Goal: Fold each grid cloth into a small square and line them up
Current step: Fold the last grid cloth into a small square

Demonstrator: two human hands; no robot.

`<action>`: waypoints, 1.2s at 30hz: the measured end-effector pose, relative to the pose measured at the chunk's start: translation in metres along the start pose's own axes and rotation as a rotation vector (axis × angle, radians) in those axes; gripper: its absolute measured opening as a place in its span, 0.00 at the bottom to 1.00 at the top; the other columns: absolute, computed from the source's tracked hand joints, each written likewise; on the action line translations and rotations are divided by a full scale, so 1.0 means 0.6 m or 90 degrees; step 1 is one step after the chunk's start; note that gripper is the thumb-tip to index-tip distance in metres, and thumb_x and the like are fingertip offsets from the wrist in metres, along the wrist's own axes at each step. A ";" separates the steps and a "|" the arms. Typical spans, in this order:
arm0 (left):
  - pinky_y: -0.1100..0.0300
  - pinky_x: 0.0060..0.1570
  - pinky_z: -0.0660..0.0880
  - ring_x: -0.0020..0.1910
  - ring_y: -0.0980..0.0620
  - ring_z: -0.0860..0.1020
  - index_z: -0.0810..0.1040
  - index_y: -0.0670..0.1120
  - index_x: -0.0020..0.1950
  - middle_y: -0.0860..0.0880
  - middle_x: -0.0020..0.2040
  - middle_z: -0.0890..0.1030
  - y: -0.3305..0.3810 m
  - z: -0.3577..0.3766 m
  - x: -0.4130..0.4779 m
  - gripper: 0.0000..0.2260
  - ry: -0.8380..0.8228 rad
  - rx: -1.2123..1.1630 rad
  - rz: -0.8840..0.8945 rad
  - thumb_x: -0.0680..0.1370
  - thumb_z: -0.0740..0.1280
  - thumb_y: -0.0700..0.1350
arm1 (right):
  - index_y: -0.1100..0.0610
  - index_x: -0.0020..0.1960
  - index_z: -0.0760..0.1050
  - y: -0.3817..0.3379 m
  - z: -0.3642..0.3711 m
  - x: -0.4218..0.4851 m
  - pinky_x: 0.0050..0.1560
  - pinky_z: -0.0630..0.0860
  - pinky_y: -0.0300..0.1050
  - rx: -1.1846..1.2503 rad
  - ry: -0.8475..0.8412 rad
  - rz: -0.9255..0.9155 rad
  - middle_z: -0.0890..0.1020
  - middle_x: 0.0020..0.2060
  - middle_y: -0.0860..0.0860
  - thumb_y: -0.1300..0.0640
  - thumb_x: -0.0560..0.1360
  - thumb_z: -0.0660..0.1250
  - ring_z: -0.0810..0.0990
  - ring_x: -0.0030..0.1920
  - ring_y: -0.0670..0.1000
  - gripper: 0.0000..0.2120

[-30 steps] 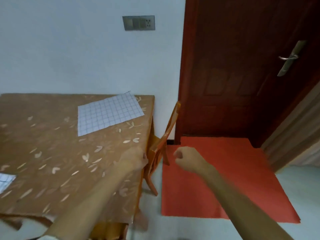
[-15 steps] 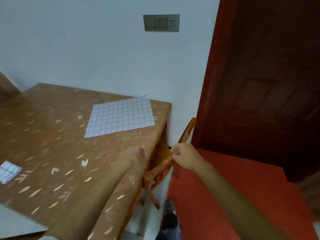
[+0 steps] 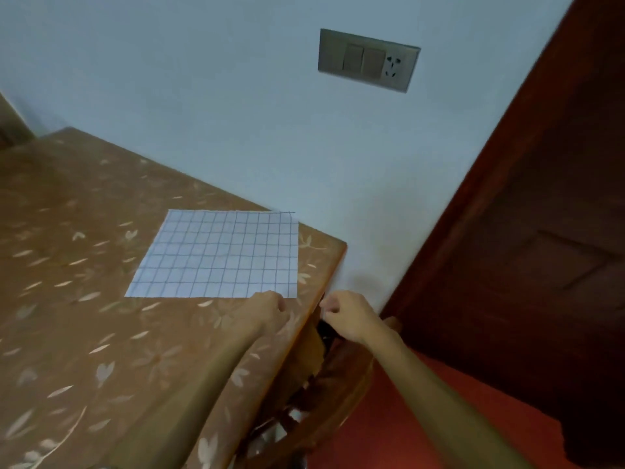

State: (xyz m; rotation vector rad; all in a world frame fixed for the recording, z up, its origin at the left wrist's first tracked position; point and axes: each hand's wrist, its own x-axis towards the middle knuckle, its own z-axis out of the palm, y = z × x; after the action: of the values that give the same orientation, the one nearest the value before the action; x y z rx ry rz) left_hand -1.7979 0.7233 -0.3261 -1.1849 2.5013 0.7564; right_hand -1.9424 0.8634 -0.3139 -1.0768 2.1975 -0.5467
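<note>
Toward the far right corner of the desk [image 3: 84, 333], a grid cloth [image 3: 220, 255] spread flat and unfolded, white with thin blue lines, edges crisp, only the far right tip slightly lifted. At its near right corner, the left grip [image 3: 269, 309], fingers curled down right at the cloth's edge, likely placed to take that corner for a first fold; no telling if pinching cloth yet. Just off the desk's right edge, above a chair [image 3: 341, 380], the right grip [image 3: 345, 316], fingers curled around nothing, seemingly poised to join in.

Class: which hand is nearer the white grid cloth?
The left hand, over the brown floral table at the near corner of the white grid cloth; the right hand is past the table's edge.
</note>
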 end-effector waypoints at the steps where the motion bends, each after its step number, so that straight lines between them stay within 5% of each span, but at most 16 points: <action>1: 0.59 0.44 0.73 0.50 0.51 0.79 0.80 0.50 0.55 0.50 0.52 0.82 0.003 0.002 0.013 0.10 -0.006 -0.009 -0.007 0.79 0.62 0.50 | 0.52 0.58 0.81 -0.001 -0.001 0.017 0.58 0.76 0.43 0.004 -0.013 0.000 0.83 0.55 0.49 0.58 0.75 0.65 0.80 0.56 0.50 0.13; 7: 0.53 0.57 0.75 0.55 0.47 0.79 0.81 0.47 0.56 0.48 0.53 0.82 0.017 0.045 0.106 0.14 0.018 -0.042 -0.078 0.80 0.61 0.52 | 0.54 0.60 0.80 0.030 0.007 0.132 0.62 0.75 0.43 -0.016 -0.097 -0.019 0.82 0.58 0.50 0.59 0.76 0.66 0.79 0.59 0.50 0.13; 12: 0.51 0.62 0.73 0.67 0.46 0.71 0.72 0.48 0.71 0.47 0.70 0.72 0.023 0.094 0.216 0.19 0.088 -0.130 -0.140 0.80 0.63 0.48 | 0.55 0.60 0.80 0.066 0.008 0.229 0.59 0.74 0.41 -0.043 -0.182 -0.046 0.81 0.56 0.49 0.60 0.76 0.66 0.79 0.57 0.49 0.13; 15: 0.49 0.64 0.72 0.72 0.43 0.66 0.65 0.47 0.75 0.45 0.76 0.64 0.031 0.119 0.263 0.23 0.113 -0.116 -0.158 0.80 0.65 0.46 | 0.56 0.58 0.80 0.082 -0.009 0.286 0.61 0.76 0.49 -0.064 -0.232 -0.061 0.78 0.48 0.44 0.63 0.75 0.65 0.79 0.55 0.51 0.13; 18: 0.50 0.66 0.72 0.73 0.43 0.64 0.64 0.49 0.74 0.45 0.78 0.62 0.021 0.140 0.309 0.27 0.140 -0.065 -0.175 0.78 0.69 0.44 | 0.55 0.56 0.79 0.100 -0.016 0.350 0.56 0.79 0.53 -0.085 -0.250 -0.097 0.81 0.51 0.49 0.62 0.74 0.64 0.80 0.54 0.52 0.13; 23: 0.49 0.56 0.77 0.66 0.42 0.71 0.71 0.50 0.69 0.47 0.74 0.66 0.000 0.169 0.335 0.30 0.166 -0.068 -0.211 0.69 0.76 0.42 | 0.56 0.69 0.72 0.100 -0.012 0.417 0.62 0.71 0.43 -0.141 -0.248 -0.176 0.76 0.65 0.54 0.63 0.77 0.64 0.74 0.65 0.55 0.20; 29: 0.52 0.43 0.81 0.49 0.42 0.81 0.84 0.49 0.49 0.47 0.62 0.81 -0.022 0.185 0.305 0.11 0.246 -0.091 -0.162 0.70 0.75 0.37 | 0.55 0.77 0.58 0.094 0.019 0.444 0.71 0.63 0.50 -0.270 -0.249 -0.261 0.62 0.75 0.56 0.58 0.81 0.62 0.63 0.73 0.57 0.27; 33: 0.51 0.47 0.78 0.54 0.46 0.79 0.82 0.48 0.59 0.50 0.57 0.84 -0.035 0.183 0.269 0.14 0.249 -0.216 -0.189 0.77 0.61 0.46 | 0.56 0.79 0.53 0.100 0.044 0.441 0.76 0.56 0.51 -0.326 -0.198 -0.323 0.55 0.79 0.57 0.65 0.77 0.63 0.52 0.79 0.56 0.34; 36: 0.53 0.45 0.74 0.47 0.48 0.79 0.79 0.49 0.52 0.50 0.44 0.83 -0.047 0.171 0.230 0.12 0.214 -0.340 -0.184 0.81 0.57 0.50 | 0.57 0.80 0.49 0.097 0.053 0.429 0.77 0.54 0.52 -0.348 -0.159 -0.339 0.56 0.79 0.55 0.66 0.78 0.61 0.48 0.79 0.56 0.35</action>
State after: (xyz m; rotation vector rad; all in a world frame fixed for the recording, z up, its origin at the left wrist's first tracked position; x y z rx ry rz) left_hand -1.8607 0.6781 -0.4824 -1.9453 2.3539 1.2796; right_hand -2.0744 0.6861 -0.4619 -1.9288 1.8688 -0.0004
